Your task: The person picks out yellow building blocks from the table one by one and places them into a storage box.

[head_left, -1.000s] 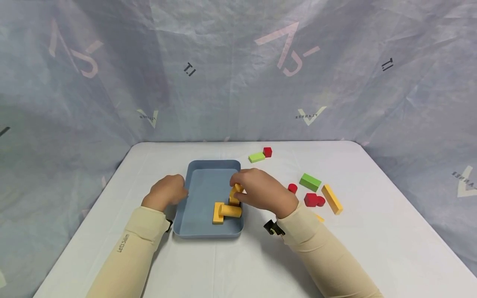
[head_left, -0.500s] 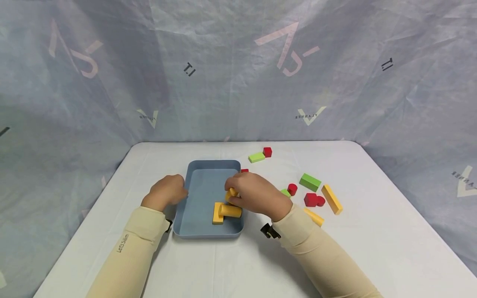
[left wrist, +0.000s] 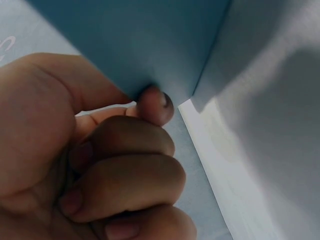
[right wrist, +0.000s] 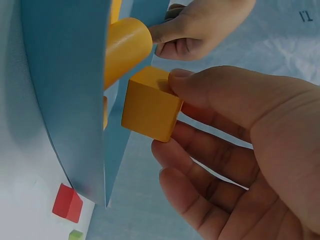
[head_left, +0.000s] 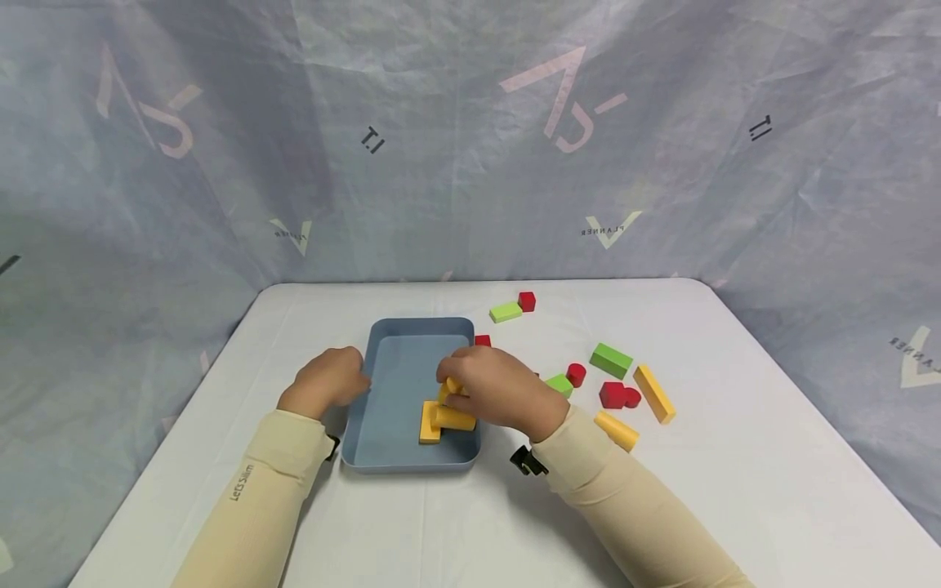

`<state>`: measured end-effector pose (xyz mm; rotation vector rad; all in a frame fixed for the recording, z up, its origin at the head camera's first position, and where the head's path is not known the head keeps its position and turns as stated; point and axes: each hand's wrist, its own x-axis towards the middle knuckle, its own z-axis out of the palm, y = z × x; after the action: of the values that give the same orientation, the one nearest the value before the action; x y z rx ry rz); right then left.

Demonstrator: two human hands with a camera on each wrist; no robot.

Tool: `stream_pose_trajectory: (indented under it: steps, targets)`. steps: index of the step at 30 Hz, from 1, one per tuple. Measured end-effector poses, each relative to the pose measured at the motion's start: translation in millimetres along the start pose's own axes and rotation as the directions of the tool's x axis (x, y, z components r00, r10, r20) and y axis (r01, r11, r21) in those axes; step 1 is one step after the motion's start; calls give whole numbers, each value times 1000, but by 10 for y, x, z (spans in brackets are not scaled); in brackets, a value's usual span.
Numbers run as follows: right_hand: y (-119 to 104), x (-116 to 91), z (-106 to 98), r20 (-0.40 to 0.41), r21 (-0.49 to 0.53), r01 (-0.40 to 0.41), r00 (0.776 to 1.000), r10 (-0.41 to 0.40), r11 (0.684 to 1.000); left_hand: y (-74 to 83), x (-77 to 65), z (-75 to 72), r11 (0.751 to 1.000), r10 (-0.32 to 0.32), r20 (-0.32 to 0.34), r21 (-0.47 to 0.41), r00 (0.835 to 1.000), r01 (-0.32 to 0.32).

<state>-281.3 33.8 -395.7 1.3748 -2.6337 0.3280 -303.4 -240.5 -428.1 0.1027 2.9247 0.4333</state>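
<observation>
A blue-grey tray (head_left: 400, 359) lies on the white table, left of the middle. My left hand (head_left: 328, 380) pinches its left wall between thumb and forefinger, the other fingers curled, as the left wrist view shows. Over the tray's right side, my right hand (head_left: 507, 392) holds a yellow block (right wrist: 151, 105) by thumb and fingertips. Inside the tray, a yellow cylinder (head_left: 454, 418) leans across a flat yellow block (head_left: 430, 425). From the head view I cannot tell whether the held block touches the cylinder.
Right of the tray lie a yellow cylinder (head_left: 617, 429), a long yellow bar (head_left: 654, 394), a green block (head_left: 611, 360), a light green block (head_left: 560, 385) and several red pieces. Farther back, a light green block (head_left: 505, 312) touches a red cube (head_left: 526, 301). A grey cloth (head_left: 456, 163) hangs behind the table.
My right hand has moved left and slightly nearer over the tray with the yellow block, uncovering a light green block and a yellow cylinder on the table. The left hand stays on the tray.
</observation>
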Motion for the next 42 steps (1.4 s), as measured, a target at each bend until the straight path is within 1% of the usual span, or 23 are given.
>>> stream_pose_trajectory:
  steps: [11, 22, 30, 36, 42]
  targets:
    - [-1, 17, 49, 26, -30, -14, 1000, 15, 999, 8, -26, -15, 1000, 10, 1, -12, 1000, -10]
    - [40, 22, 99, 12, -48, -8, 1000, 8, 999, -3, -2, -5, 1000, -3, 6, -1, 1000, 3]
    - [43, 44, 133, -5, -25, 22, 1000, -22, 999, 5, -16, -4, 1000, -10, 6, -8, 1000, 10]
    - [32, 53, 148, -6, -14, 22, 1000, -22, 1000, 11, -20, -13, 1000, 3, 8, -16, 1000, -3]
    - [33, 56, 172, -5, -6, 26, 1000, -26, 1000, 16, -23, -17, 1000, -6, 10, -12, 1000, 6]
